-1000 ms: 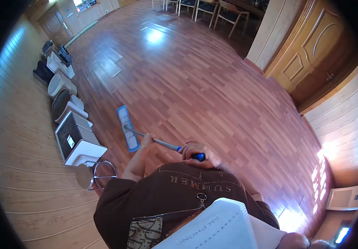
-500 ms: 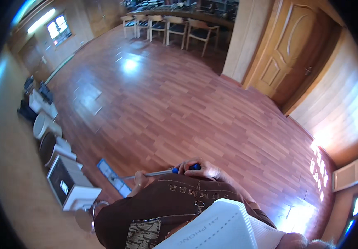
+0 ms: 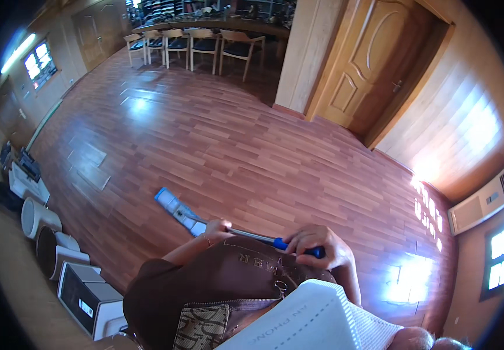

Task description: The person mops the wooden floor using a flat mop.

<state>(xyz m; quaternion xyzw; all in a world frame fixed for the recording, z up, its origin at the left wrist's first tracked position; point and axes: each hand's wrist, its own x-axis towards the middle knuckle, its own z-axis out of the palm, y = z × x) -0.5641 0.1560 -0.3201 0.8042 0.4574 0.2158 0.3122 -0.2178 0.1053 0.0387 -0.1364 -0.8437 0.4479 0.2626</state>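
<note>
2-handed, we curl our fingers around the mop: left hand nearer its flat head, right hand at its blue grip.

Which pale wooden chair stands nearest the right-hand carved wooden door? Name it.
The rightmost pale wooden chair with a dark seat; the other four chairs stand farther left.

one head-worn fisheye looks down past the shirt across the floor.

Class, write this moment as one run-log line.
left hand: grips mop pole | right hand: grips blue handle | mop head: on brown floor
</note>
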